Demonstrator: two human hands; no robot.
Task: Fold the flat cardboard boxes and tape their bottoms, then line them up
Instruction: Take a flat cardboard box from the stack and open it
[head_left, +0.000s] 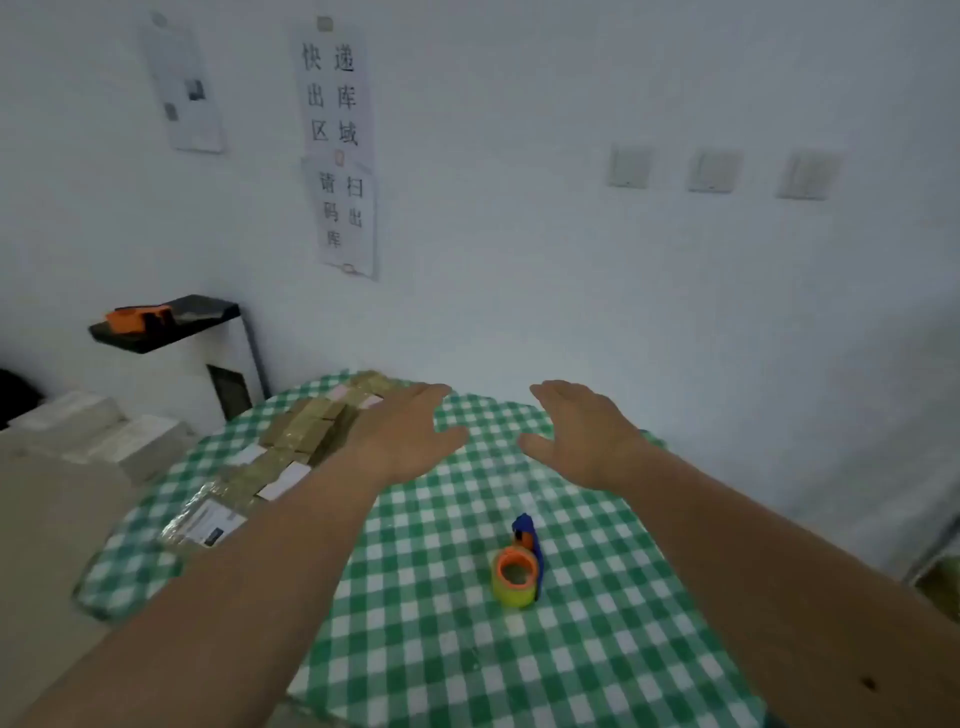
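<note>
Both my arms reach forward over a round table with a green-and-white checked cloth (597, 649). My left hand (410, 431) hovers palm down with straight fingers beside a row of taped brown cardboard boxes (306, 426) that runs along the table's left side. My right hand (582, 431) is spread open above the far edge of the cloth and holds nothing. A tape dispenser (517, 564) with an orange core, yellowish tape and a blue handle stands on the cloth between my forearms.
A white wall with paper notices (337, 150) stands close behind the table. To the left are a black shelf with an orange object (137, 318) and pale blocks (104, 431) lower down. Large cardboard (47, 530) lies at the left edge.
</note>
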